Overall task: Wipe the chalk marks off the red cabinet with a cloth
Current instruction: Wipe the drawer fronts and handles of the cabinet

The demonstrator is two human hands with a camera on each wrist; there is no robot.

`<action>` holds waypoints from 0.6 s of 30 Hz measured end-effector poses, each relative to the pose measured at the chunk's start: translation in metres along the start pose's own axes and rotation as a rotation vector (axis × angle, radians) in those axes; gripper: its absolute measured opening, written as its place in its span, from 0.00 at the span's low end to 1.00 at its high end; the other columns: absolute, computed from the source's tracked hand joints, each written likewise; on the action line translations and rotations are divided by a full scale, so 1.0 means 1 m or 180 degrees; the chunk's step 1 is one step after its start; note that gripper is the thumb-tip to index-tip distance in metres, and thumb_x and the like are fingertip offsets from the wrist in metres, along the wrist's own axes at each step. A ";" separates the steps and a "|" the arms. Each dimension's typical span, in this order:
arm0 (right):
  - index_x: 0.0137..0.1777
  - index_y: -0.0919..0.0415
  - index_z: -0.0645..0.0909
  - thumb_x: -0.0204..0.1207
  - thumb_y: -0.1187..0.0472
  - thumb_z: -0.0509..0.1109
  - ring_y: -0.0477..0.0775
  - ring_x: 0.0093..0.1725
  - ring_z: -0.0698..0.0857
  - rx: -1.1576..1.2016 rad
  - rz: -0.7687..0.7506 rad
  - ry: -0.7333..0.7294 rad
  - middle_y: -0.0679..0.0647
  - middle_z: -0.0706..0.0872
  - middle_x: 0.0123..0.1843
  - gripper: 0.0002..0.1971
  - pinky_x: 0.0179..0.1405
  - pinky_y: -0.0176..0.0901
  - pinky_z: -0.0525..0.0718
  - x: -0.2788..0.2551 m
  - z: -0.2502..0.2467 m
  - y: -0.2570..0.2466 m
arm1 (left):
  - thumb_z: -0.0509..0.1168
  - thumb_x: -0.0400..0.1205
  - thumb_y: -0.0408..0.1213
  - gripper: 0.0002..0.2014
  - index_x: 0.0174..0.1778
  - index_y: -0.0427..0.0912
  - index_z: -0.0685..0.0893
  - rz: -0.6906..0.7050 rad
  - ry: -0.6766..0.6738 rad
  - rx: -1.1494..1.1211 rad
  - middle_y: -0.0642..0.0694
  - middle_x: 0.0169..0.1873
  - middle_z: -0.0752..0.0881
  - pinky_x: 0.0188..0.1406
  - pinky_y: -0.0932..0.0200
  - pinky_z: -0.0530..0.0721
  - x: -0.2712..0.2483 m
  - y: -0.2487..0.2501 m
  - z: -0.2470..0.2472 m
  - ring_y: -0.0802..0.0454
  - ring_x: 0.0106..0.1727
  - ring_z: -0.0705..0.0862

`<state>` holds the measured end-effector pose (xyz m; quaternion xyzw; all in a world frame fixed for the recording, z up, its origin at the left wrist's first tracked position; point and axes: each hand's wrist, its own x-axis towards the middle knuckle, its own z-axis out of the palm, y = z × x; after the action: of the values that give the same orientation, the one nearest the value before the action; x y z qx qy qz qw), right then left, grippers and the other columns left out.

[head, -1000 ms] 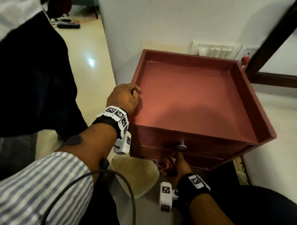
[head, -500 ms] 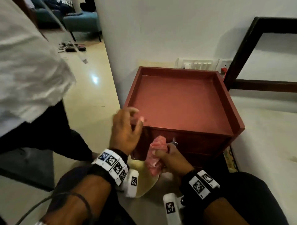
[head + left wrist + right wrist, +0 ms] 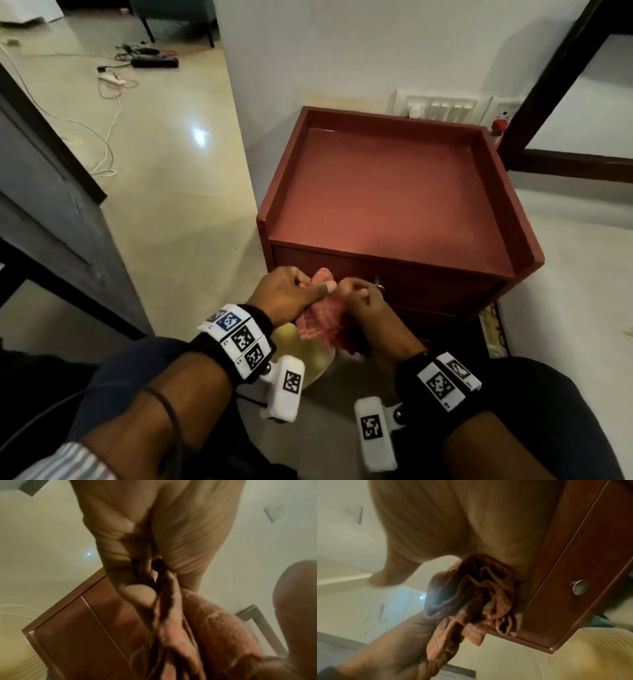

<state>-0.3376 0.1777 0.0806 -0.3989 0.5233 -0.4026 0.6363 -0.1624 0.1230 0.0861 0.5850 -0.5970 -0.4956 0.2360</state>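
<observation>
Both of my hands now meet on the pink cloth (image 3: 320, 318), just in front of the red cabinet (image 3: 394, 192) and below its drawer knob (image 3: 579, 587): my left hand (image 3: 291, 291) pinches an upper fold, my right hand (image 3: 368, 303) curls round the bunched rest. A second ago my left hand rested on the cabinet's front corner while my right was low under the drawer; half a second ago my right alone lifted the cloth. I judge I am regathering it; no chalk marks show on top.
</observation>
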 end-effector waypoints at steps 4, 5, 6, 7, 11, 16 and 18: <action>0.68 0.59 0.80 0.71 0.56 0.81 0.53 0.57 0.90 -0.0338 0.0009 -0.0376 0.55 0.90 0.59 0.26 0.55 0.45 0.89 0.022 0.011 0.028 | 0.75 0.74 0.68 0.29 0.31 0.41 0.88 -0.0371 -0.0393 0.0624 0.45 0.26 0.89 0.29 0.60 0.85 0.015 -0.008 -0.017 0.51 0.25 0.87; 0.64 0.59 0.85 0.72 0.56 0.81 0.55 0.56 0.91 -0.0342 0.0117 -0.0339 0.56 0.92 0.57 0.21 0.56 0.48 0.89 0.029 0.012 0.039 | 0.72 0.76 0.69 0.31 0.34 0.39 0.89 -0.0469 -0.0541 0.0800 0.44 0.30 0.92 0.30 0.58 0.88 0.021 -0.011 -0.022 0.47 0.28 0.91; 0.62 0.59 0.87 0.70 0.53 0.82 0.58 0.56 0.91 -0.0314 0.0286 -0.0224 0.58 0.92 0.56 0.21 0.59 0.55 0.88 0.037 0.014 0.052 | 0.71 0.77 0.69 0.32 0.40 0.38 0.91 -0.0569 -0.0660 0.0941 0.42 0.35 0.94 0.34 0.55 0.91 0.029 -0.016 -0.028 0.44 0.33 0.94; 0.61 0.60 0.87 0.68 0.51 0.82 0.61 0.57 0.90 -0.0231 0.0517 -0.0112 0.60 0.92 0.57 0.23 0.62 0.61 0.86 0.052 0.017 0.076 | 0.70 0.79 0.68 0.32 0.46 0.37 0.92 -0.0718 -0.0727 0.0970 0.40 0.40 0.96 0.38 0.53 0.91 0.040 -0.033 -0.036 0.42 0.39 0.96; 0.42 0.61 0.89 0.50 0.37 0.86 0.62 0.43 0.90 -0.0540 0.1526 0.0469 0.58 0.92 0.44 0.29 0.55 0.57 0.87 0.086 0.006 0.136 | 0.67 0.86 0.58 0.27 0.57 0.34 0.90 -0.0953 -0.0741 0.1042 0.36 0.50 0.95 0.43 0.53 0.87 0.060 -0.068 -0.046 0.40 0.47 0.94; 0.55 0.56 0.86 0.58 0.33 0.77 0.64 0.60 0.87 -0.0969 0.2207 0.0724 0.57 0.87 0.60 0.32 0.65 0.59 0.84 0.148 0.017 0.196 | 0.64 0.89 0.58 0.25 0.68 0.40 0.88 -0.0950 -0.1193 0.1781 0.38 0.65 0.90 0.61 0.55 0.80 0.081 -0.099 -0.046 0.39 0.64 0.88; 0.57 0.54 0.86 0.68 0.32 0.72 0.62 0.56 0.88 -0.1001 0.2197 0.0616 0.59 0.87 0.63 0.29 0.62 0.58 0.86 0.166 0.030 0.210 | 0.63 0.89 0.58 0.26 0.73 0.43 0.85 -0.0847 -0.1296 0.1963 0.39 0.70 0.87 0.65 0.55 0.79 0.086 -0.096 -0.043 0.40 0.71 0.84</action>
<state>-0.2667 0.1011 -0.1675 -0.2524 0.7396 -0.1156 0.6131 -0.0984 0.0457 -0.0057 0.5905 -0.6714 -0.4252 -0.1404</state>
